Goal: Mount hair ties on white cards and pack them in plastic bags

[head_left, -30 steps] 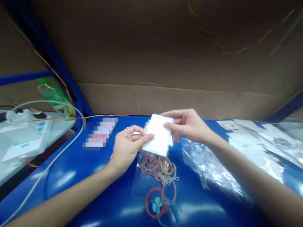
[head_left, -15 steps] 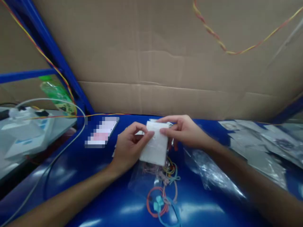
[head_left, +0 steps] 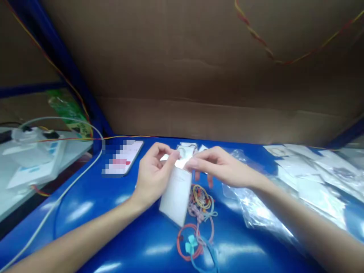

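Observation:
A flat white packet hangs tilted below my fingers, in the middle of the view. My left hand pinches its upper left edge between thumb and forefinger. At the packet's upper right my right hand has thumb and forefinger pressed together at its top. Behind the fingers lie more white pieces, one with a dark loop. Coloured hair ties in yellow, pink and blue are heaped right of the packet, with a red ring nearer to me.
On the blue table a phone lies at the left. Clear plastic bags and a pile of white packets are at the right. A pale cable and a power strip are far left.
The white packet has moved down and left and tilts more. My right hand has shifted slightly lower. More of the hair ties shows beside the packet.

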### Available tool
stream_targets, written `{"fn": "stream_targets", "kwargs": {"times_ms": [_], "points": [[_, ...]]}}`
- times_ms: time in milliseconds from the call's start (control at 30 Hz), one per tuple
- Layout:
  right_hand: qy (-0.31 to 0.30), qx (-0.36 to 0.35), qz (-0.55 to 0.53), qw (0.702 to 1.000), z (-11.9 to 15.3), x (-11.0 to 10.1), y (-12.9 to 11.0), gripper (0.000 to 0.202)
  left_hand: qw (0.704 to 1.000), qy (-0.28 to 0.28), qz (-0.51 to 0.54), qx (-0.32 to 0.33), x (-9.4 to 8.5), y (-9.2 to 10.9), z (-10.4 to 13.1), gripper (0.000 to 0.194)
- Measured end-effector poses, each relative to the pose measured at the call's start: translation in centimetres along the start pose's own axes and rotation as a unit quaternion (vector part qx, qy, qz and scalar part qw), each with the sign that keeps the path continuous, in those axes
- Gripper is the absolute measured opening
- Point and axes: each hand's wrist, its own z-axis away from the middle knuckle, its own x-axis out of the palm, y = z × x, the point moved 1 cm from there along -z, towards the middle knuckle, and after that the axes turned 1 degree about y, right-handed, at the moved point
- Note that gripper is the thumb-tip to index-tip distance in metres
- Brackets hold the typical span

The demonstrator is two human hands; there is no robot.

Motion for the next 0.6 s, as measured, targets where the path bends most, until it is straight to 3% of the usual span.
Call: {"fn": "stream_targets", "kwargs": {"times_ms": [133,233,400,600], "points": [[0.027,-0.033,0.024,0.999,-0.2,0.1,0.4,0.035,1.000,0.010,0.005,0.005,0.0,0.0,-0.1,0.024],[0.019,-0.006,-0.016,1.000,-0.3,0.2,1.0,0.037,0.999,0.003,0.037,-0.024,-0.1,-0.2,-0.1,0.027],[-0.009,0.058,-0.088,0.994,-0.2,-0.7,1.6,0.033,0.980,-0.092,0.153,-0.083,-0.2,-0.5,-0.1,0.030],[-0.047,0.079,-0.099,0.991,-0.2,-2.0,1.9,0.039,0.964,-0.184,0.155,-0.109,-0.5,-0.7,0.2,0.038]]}}
